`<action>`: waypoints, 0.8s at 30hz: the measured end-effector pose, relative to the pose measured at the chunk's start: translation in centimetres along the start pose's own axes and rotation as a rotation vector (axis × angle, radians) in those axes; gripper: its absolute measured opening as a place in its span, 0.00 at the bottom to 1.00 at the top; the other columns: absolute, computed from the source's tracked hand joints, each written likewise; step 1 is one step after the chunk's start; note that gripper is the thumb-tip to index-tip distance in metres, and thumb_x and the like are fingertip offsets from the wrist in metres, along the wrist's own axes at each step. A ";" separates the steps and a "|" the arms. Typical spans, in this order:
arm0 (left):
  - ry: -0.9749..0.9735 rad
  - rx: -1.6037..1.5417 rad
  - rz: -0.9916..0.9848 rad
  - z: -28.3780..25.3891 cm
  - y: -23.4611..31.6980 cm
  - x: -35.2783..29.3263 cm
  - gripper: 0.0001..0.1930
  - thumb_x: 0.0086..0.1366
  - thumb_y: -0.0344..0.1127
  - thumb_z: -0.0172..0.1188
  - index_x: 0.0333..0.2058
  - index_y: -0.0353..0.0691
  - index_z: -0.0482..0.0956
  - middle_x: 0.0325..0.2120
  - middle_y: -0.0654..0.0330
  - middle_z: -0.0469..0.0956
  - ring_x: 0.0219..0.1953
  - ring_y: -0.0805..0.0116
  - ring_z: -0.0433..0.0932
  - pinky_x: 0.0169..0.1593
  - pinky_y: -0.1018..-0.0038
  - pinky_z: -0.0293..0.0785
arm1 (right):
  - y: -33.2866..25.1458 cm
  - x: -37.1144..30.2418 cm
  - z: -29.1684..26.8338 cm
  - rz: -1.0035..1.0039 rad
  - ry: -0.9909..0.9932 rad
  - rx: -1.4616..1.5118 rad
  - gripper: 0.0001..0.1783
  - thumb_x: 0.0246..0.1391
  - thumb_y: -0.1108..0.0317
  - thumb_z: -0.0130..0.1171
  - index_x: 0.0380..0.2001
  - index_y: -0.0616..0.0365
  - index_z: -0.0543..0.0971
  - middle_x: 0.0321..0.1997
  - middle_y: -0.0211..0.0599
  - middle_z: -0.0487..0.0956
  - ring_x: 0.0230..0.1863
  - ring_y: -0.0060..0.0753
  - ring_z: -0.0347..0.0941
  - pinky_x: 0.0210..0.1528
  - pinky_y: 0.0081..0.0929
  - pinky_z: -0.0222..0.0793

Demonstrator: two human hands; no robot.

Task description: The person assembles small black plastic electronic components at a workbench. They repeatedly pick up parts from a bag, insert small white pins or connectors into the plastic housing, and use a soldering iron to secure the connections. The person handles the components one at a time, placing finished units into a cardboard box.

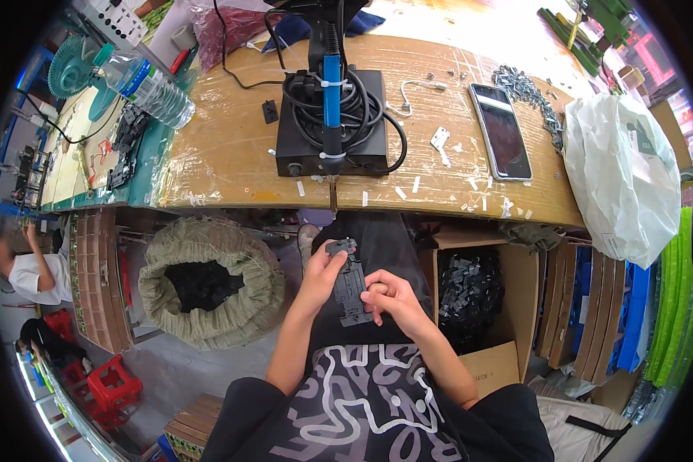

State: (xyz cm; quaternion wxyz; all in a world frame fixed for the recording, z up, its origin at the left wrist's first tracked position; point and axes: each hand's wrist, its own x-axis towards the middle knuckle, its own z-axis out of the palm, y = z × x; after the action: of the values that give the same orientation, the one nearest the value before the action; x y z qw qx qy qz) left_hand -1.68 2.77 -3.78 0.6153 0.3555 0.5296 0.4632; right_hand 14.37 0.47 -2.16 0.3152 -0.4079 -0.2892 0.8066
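Dark grey plastic part [350, 282] is sitting at the centre of the frame, over the person's lap, below the wooden table's edge [446, 202]. Left hand [321, 271] is gripping its upper left side; right hand [389, 296] is pinching its lower right. Cardboard box of similar parts [470, 291] is standing just right.
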 end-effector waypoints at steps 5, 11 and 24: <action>0.147 0.223 -0.092 -5.0 -1.2 0.7 0.12 0.61 0.42 0.48 0.39 0.41 0.67 0.16 0.68 0.67 0.15 0.83 0.61 0.17 0.85 0.55 | 0.9 0.6 -5.2 -0.134 0.341 -0.132 0.10 0.42 0.72 0.56 0.30 0.62 0.70 0.18 0.32 0.70 0.12 0.18 0.63 0.12 0.14 0.60; 0.653 0.489 -0.053 -19.4 -4.0 -1.4 0.08 0.58 0.36 0.50 0.30 0.38 0.73 0.13 0.67 0.68 0.15 0.81 0.63 0.19 0.82 0.58 | 8.4 -2.0 -24.9 -0.241 1.205 -0.198 0.12 0.43 0.70 0.57 0.29 0.62 0.67 0.13 0.31 0.68 0.08 0.20 0.63 0.06 0.17 0.58; 0.650 1.291 -0.445 -30.0 -11.7 -2.9 0.16 0.47 0.40 0.58 0.31 0.32 0.74 0.32 0.43 0.74 0.39 0.46 0.72 0.40 0.60 0.68 | -10.7 -7.2 -15.6 -0.863 1.182 -0.474 0.08 0.50 0.70 0.52 0.35 0.58 0.70 0.15 0.29 0.70 0.12 0.15 0.61 0.11 0.11 0.53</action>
State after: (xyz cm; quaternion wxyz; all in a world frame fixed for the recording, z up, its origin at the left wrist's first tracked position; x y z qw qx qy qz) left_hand -28.86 -5.31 -19.24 0.1770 0.3754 0.9098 0.0074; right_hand 33.81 5.13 1.17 0.6084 -0.6788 -0.3715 0.1763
